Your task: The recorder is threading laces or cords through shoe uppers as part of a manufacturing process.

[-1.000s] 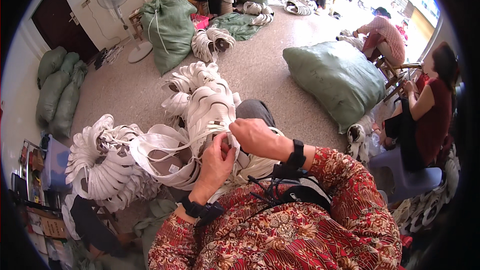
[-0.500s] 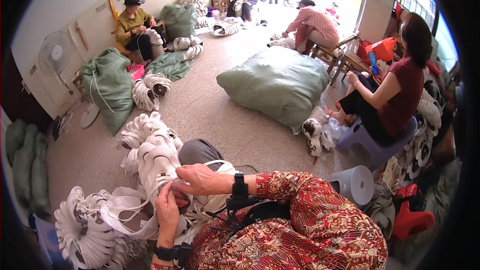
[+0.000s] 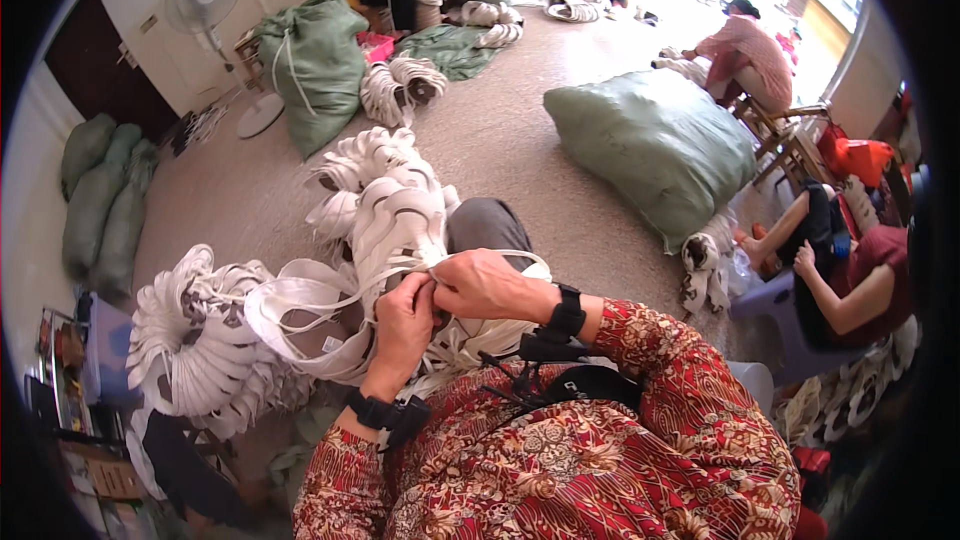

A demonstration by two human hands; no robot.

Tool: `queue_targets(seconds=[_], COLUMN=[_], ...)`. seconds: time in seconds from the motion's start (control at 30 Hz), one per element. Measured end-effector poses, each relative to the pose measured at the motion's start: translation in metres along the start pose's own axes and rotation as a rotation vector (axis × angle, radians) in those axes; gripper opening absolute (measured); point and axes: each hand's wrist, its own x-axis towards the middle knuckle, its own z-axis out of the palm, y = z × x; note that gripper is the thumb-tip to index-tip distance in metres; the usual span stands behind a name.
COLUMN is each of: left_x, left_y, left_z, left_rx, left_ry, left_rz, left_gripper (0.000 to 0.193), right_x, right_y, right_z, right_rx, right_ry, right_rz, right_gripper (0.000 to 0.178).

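My left hand (image 3: 403,325) and my right hand (image 3: 490,283) meet over my lap, both closed in a pinch at the near end of a row of nested white shoe uppers (image 3: 395,215). A white shoelace (image 3: 392,270) runs into the pinched fingers, and its exact hold is partly hidden behind them. Just left of my left hand, a single shoe upper (image 3: 270,315) lies open with a small white label inside and loose laces over it. Farther left rests a curled stack of white uppers (image 3: 190,340).
Green sacks stand around: a tied one (image 3: 315,70), a large lying one (image 3: 655,145) and several along the left wall (image 3: 105,200). A fan (image 3: 205,0) is at the back left. Other people sit nearby, one on a purple stool (image 3: 775,325) at the right.
The view has turned left and downward, so the room shifts right and up in the picture. My hands stay pinched together at the same shoe uppers.
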Motion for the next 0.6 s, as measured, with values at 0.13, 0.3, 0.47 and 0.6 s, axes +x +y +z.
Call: queue_targets(seconds=[0.13,0.3,0.47,0.6], left_x=[-0.013,-0.055,-0.059,-0.033], left_y=[0.012,0.02,0.032,0.037], left_z=[-0.041,-0.132,-0.126,-0.096], left_rx=[-0.283,-0.949,-0.084,0.252], left_ry=[-0.127,0.028,0.017,0.134], left_rz=[-0.18,-0.103,-0.173,0.129], left_gripper=[0.014,0.013,0.011,0.014], right_x=[0.001,-0.003,0.005,0.01], right_y=[0.011,0.013,0.012,0.027], right_z=[0.004,0.005,0.003,0.009], right_rx=[0.071,0.097,0.157,0.172], right_ry=[0.093,0.138,0.296,0.296], right_rz=[-0.019,0.037,-0.053,-0.162], right_gripper=[0.024,0.026,0.019,0.013])
